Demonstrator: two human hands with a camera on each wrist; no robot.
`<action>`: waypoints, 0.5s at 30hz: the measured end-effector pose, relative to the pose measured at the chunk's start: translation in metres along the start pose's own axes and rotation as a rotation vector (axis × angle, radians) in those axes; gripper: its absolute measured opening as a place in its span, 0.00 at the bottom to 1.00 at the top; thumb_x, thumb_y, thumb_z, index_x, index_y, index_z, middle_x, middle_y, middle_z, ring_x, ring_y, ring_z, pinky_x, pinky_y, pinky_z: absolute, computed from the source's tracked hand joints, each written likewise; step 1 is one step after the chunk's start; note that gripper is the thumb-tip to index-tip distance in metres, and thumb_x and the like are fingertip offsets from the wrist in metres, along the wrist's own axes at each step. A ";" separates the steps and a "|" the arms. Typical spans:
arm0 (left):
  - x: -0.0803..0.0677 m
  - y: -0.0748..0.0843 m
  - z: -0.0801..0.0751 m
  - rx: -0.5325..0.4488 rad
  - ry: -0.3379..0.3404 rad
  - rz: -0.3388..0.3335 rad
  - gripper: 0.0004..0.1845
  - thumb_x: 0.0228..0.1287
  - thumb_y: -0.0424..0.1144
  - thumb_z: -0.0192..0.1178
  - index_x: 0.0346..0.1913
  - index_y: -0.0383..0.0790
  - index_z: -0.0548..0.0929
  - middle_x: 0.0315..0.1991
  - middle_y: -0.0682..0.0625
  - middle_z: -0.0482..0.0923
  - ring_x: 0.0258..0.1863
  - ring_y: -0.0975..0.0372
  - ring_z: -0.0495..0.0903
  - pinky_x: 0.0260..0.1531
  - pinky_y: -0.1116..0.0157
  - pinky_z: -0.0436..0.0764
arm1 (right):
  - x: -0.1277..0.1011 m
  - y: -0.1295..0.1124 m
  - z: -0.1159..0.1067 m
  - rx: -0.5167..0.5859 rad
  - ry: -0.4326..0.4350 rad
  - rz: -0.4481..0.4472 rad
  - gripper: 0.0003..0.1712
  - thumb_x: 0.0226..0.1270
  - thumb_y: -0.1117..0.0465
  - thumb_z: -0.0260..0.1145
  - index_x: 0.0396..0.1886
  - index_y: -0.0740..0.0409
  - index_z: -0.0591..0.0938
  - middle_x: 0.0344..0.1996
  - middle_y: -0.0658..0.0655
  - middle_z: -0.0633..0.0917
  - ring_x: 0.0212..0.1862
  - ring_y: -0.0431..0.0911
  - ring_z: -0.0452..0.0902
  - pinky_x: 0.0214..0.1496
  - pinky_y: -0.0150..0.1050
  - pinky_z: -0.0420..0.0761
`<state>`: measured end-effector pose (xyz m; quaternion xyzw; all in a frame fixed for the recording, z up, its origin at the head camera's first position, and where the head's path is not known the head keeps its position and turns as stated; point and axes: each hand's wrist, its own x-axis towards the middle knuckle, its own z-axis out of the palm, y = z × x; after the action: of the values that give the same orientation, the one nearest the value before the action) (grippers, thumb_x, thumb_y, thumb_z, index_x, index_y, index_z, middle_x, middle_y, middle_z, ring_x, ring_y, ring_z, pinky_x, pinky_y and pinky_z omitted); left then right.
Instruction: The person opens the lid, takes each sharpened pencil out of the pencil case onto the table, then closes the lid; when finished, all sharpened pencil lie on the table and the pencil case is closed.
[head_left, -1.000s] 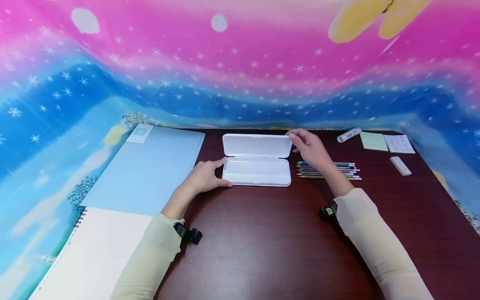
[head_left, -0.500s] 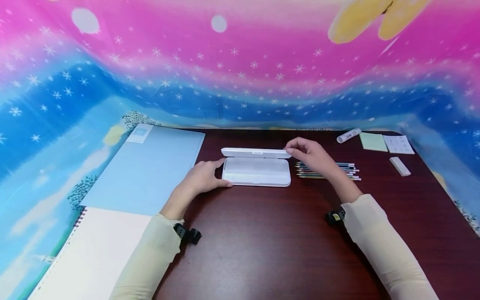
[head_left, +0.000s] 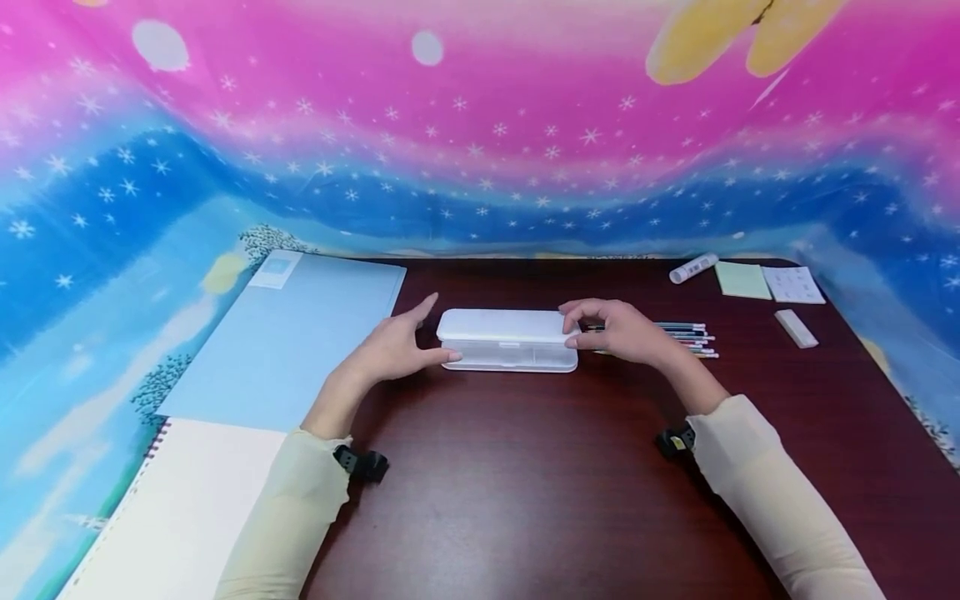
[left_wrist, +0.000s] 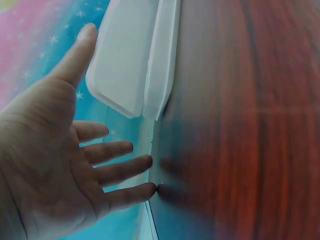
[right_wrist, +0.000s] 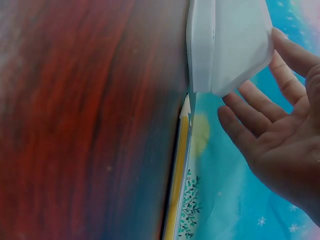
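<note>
A white pencil case [head_left: 507, 339] lies across the middle of the dark wooden table [head_left: 525, 483], its lid lowered onto the base with a thin gap showing [left_wrist: 135, 60] [right_wrist: 225, 45]. My left hand [head_left: 420, 337] is at the case's left end with fingers spread; the thumb tip is against the front left corner, and the palm [left_wrist: 75, 165] is apart from it. My right hand [head_left: 592, 327] is at the right end, fingers straight [right_wrist: 280, 130], the thumb resting on the lid's edge. Neither hand grips anything.
Several coloured pencils [head_left: 686, 337] lie in a row just right of the case, one yellow pencil [right_wrist: 180, 165] close to it. An open blue sketchbook [head_left: 292, 333] fills the left. A glue stick [head_left: 693, 268], green sticky notes [head_left: 742, 280], a white card [head_left: 795, 285] and an eraser [head_left: 795, 327] are at the far right.
The lid swung down from fully open to almost flat on the base, guided by my right hand. My left hand spread its fingers and shifted slightly away from the case.
</note>
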<state>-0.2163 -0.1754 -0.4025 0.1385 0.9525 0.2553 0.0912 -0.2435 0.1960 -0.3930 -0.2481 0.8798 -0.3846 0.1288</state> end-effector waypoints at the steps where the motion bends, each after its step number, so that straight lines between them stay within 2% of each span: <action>1: 0.000 0.001 0.000 -0.005 0.000 0.018 0.57 0.58 0.68 0.66 0.82 0.46 0.52 0.78 0.42 0.62 0.76 0.48 0.64 0.72 0.46 0.68 | 0.000 -0.001 0.000 -0.005 -0.007 0.002 0.06 0.68 0.56 0.72 0.42 0.47 0.85 0.69 0.57 0.77 0.69 0.56 0.72 0.64 0.56 0.75; 4: 0.000 0.006 0.002 -0.018 -0.009 0.064 0.49 0.66 0.64 0.61 0.81 0.42 0.56 0.79 0.43 0.60 0.77 0.49 0.63 0.73 0.48 0.66 | -0.001 -0.003 0.002 -0.029 -0.022 0.002 0.09 0.67 0.57 0.72 0.45 0.46 0.84 0.70 0.57 0.75 0.69 0.56 0.71 0.66 0.57 0.74; 7: -0.001 0.009 0.006 -0.014 -0.012 0.086 0.44 0.71 0.60 0.59 0.79 0.38 0.60 0.78 0.42 0.62 0.77 0.50 0.63 0.74 0.49 0.66 | -0.002 -0.006 0.004 -0.069 -0.041 0.006 0.18 0.66 0.58 0.73 0.55 0.46 0.84 0.73 0.60 0.71 0.72 0.58 0.68 0.69 0.60 0.72; 11: -0.001 0.009 0.007 -0.004 -0.012 0.069 0.43 0.69 0.59 0.62 0.78 0.40 0.62 0.77 0.43 0.64 0.76 0.50 0.64 0.73 0.49 0.68 | -0.002 -0.008 0.008 -0.161 -0.068 0.020 0.32 0.66 0.57 0.73 0.69 0.48 0.77 0.76 0.61 0.67 0.76 0.59 0.63 0.71 0.60 0.70; 15: 0.000 0.010 0.007 0.005 -0.001 0.041 0.45 0.64 0.59 0.67 0.77 0.41 0.65 0.75 0.44 0.67 0.75 0.51 0.66 0.71 0.49 0.70 | -0.001 -0.008 0.010 -0.230 -0.083 0.035 0.40 0.64 0.57 0.74 0.75 0.51 0.71 0.78 0.62 0.64 0.78 0.60 0.60 0.73 0.61 0.67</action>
<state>-0.2123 -0.1643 -0.4032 0.1585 0.9500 0.2549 0.0860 -0.2354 0.1856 -0.3934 -0.2615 0.9161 -0.2684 0.1427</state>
